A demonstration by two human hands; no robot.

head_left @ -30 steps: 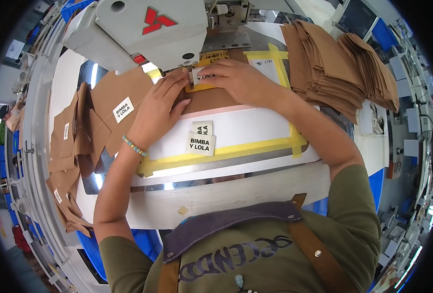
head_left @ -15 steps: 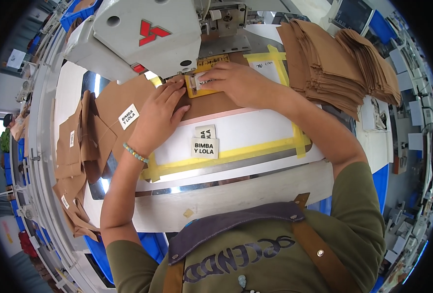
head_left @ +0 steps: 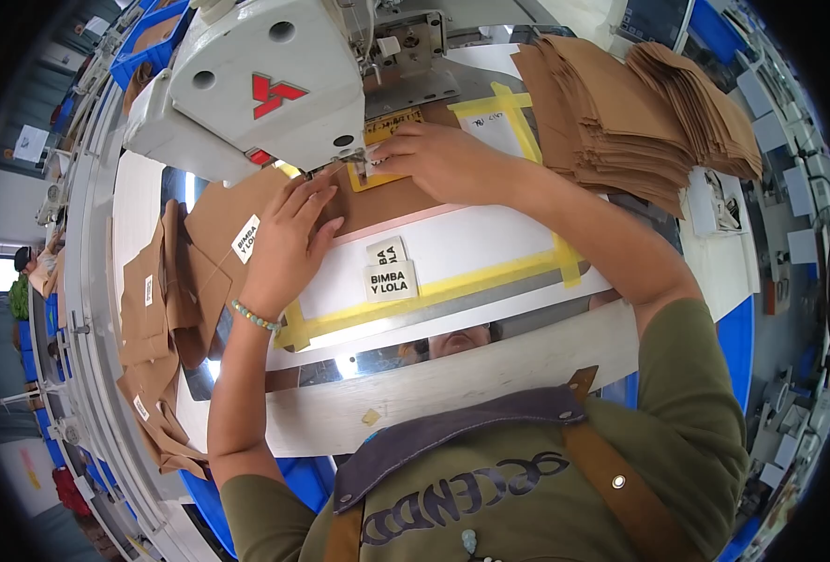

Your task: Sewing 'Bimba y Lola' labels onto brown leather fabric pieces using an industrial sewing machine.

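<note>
A brown fabric panel (head_left: 392, 199) lies under the head of a white sewing machine (head_left: 237, 89). On it rests a yellow template frame (head_left: 371, 181), close to the needle area. My right hand (head_left: 448, 164) reaches over the frame with bent fingers, the fingertips pressing down inside it and covering most of a white label. My left hand (head_left: 289, 234) lies on the panel left of the frame, its fingers stretched out and the thumb apart. Two white printed labels (head_left: 391, 281) overlap on the white board (head_left: 471, 248) in front of the panel. The needle tip is hard to make out.
Thick stacks of brown panels (head_left: 612, 112) stand at the right. Labelled brown pieces (head_left: 148, 309) hang and lie at the left edge. Yellow tape (head_left: 490, 281) borders the white board. A small white box (head_left: 715, 201) sits far right, and blue bins (head_left: 157, 37) stand at upper left.
The view has tilted, so the machine appears lower and farther left. My right fingers cover more of the label inside the yellow frame. My left hand stays on the panel.
</note>
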